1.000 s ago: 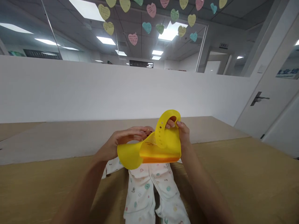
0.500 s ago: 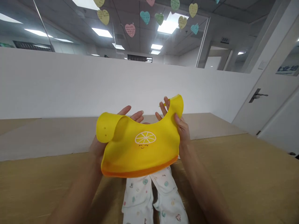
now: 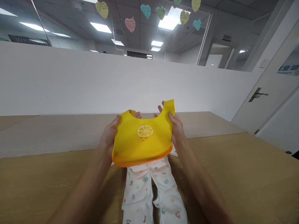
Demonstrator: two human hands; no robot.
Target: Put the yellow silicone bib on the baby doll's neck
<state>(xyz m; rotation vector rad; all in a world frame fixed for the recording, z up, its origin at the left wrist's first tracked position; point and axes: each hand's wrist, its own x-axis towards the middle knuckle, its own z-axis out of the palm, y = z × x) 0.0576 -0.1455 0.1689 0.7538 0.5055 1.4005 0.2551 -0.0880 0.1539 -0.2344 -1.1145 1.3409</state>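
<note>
Above the desk (image 3: 233,174), head view. A yellow bib (image 3: 142,140) is held up by both hands, clear of the desk surface, with its front face turned toward the camera.

The bib is a smooth, matte, flexible sheet that looks like silicone. Its lower edge is rounded and ends in an orange lip. A white lemon-slice print with a small smiling face sits at its centre. A scooped neckline runs between two strap tabs, and the tab on the right stands taller.

The left hand (image 3: 108,135) grips the bib's left edge. Its thumb is pressed on the front, and its fingers are closed round the back, with the tips showing over the neckline. The right hand (image 3: 177,130) grips the bib's right edge at the foot of the taller tab. Its thumb is on the front, and its fingers are folded behind, with the tips rising beside the tab.

Just below the bib, a white baby garment (image 3: 149,193) of soft cloth lies flat on the tan, matte desk. It is dotted with small coloured prints, its two legs run toward the camera, and its upper part is hidden behind the bib.

Behind the bib stands a plain white partition (image 3: 93,84). Well above the bib, paper hearts (image 3: 130,24) in pink, teal, green and yellow hang from the ceiling. Far to the right of the bib is a dark lever door handle (image 3: 257,94).
</note>
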